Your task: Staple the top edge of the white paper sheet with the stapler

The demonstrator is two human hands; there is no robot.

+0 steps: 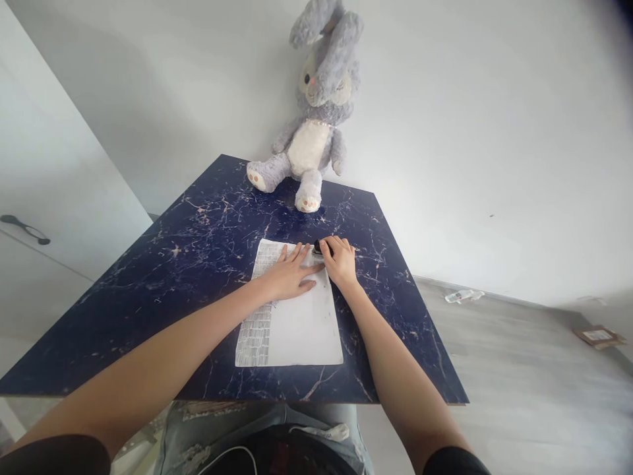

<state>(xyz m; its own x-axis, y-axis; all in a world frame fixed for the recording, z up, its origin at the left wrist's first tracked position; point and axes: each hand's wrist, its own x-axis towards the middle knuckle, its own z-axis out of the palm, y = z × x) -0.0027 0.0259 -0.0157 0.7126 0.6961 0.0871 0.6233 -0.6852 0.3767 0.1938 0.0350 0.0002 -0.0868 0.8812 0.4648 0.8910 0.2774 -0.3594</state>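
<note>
White sheet (pixel 299 335), grey block pattern down its left side, flat on the dark-blue marbled counter (pixel 173 284). Left hand (pixel 289 276) palm-down on it, fingers spread. Right hand (pixel 341 260) closed round a small black object (pixel 317 246) at the sheet's far right corner. Plush rabbit (pixel 309 148) sits beyond, against the wall (pixel 469 132).
</note>
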